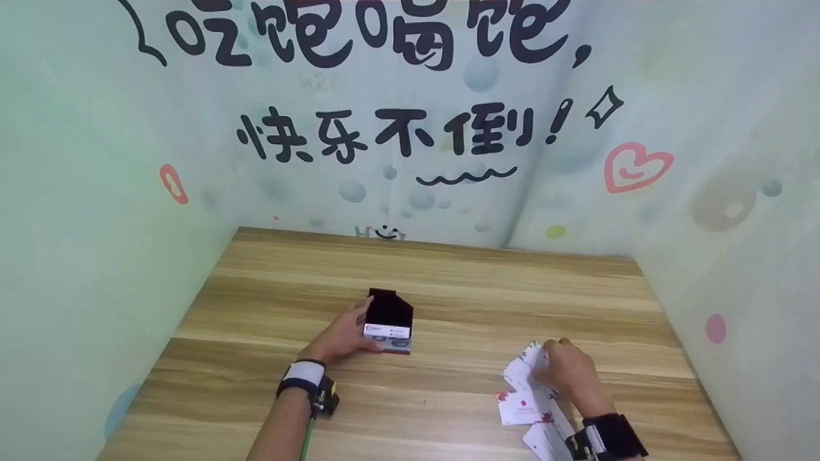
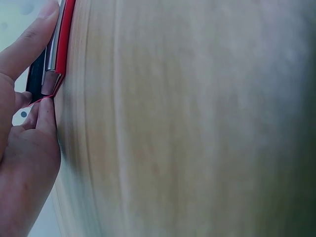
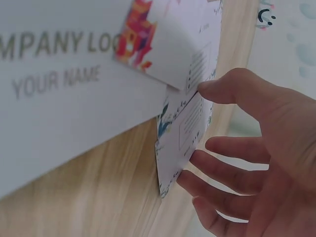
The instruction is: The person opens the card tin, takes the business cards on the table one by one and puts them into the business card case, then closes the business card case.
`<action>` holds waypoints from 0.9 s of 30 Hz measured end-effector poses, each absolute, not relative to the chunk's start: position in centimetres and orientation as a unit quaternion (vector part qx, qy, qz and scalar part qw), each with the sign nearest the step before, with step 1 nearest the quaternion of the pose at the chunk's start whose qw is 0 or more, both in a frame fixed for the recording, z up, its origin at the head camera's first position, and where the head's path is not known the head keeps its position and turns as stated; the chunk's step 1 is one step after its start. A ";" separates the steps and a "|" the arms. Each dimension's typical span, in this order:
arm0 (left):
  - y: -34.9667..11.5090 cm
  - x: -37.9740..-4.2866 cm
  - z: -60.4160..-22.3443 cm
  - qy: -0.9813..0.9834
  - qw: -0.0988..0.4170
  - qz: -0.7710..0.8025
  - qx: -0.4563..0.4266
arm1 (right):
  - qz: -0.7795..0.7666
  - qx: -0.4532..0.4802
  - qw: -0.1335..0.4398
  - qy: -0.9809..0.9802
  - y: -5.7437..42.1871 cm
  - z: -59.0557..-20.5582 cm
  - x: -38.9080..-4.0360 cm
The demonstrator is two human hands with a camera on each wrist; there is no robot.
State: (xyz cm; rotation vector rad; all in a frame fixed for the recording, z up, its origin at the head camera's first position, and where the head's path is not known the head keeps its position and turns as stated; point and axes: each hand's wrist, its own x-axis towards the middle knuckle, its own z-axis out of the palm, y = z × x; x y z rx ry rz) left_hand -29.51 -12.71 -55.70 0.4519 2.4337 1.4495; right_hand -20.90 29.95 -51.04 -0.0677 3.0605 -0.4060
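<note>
My left hand (image 1: 343, 333) holds a small card case (image 1: 389, 310) upright on the table, with its black inside and a white card strip visible in the head view. In the left wrist view, thumb and fingers lie around the case's end, where a red cover (image 2: 63, 44) and a silvery edge show. To the right, my right hand (image 1: 570, 368) is over a loose spread of white business cards (image 1: 522, 410). Up close, its thumb and fingertips touch a card with blue floral corners (image 3: 185, 133), thumb and fingers spread apart. A larger-looking card (image 3: 54, 113) reads "YOUR NAME".
The wood-grain table (image 1: 288, 269) ends at a printed back curtain (image 1: 397, 198), with side curtains left and right. Each wrist wears a strapped camera; a green cable (image 1: 307, 438) runs along the left forearm.
</note>
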 end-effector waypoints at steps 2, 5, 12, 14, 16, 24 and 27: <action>-12.7 -29.5 -55.7 0.845 0.136 0.495 0.151 | -0.123 -0.022 0.022 0.992 30.0 -51.1 -20.9; -12.6 -29.6 -55.7 0.851 0.134 0.488 0.144 | -0.115 -0.016 0.017 0.993 30.1 -51.1 -20.8; -12.5 -29.7 -55.9 0.847 0.141 0.493 0.138 | -0.115 -0.004 0.012 0.993 29.9 -51.1 -20.5; -12.5 -29.6 -56.0 0.848 0.142 0.492 0.138 | -0.113 -0.005 0.006 0.994 29.8 -51.2 -20.3; -12.5 -29.5 -56.0 0.850 0.141 0.489 0.137 | -0.113 -0.005 -0.002 0.994 29.8 -51.3 -20.2; -12.6 -29.3 -55.9 0.853 0.145 0.483 0.133 | -0.103 -0.001 -0.032 0.994 29.4 -51.6 -19.7; -12.7 -29.4 -55.8 0.860 0.140 0.473 0.131 | -0.097 -0.002 -0.042 0.994 29.1 -51.8 -19.7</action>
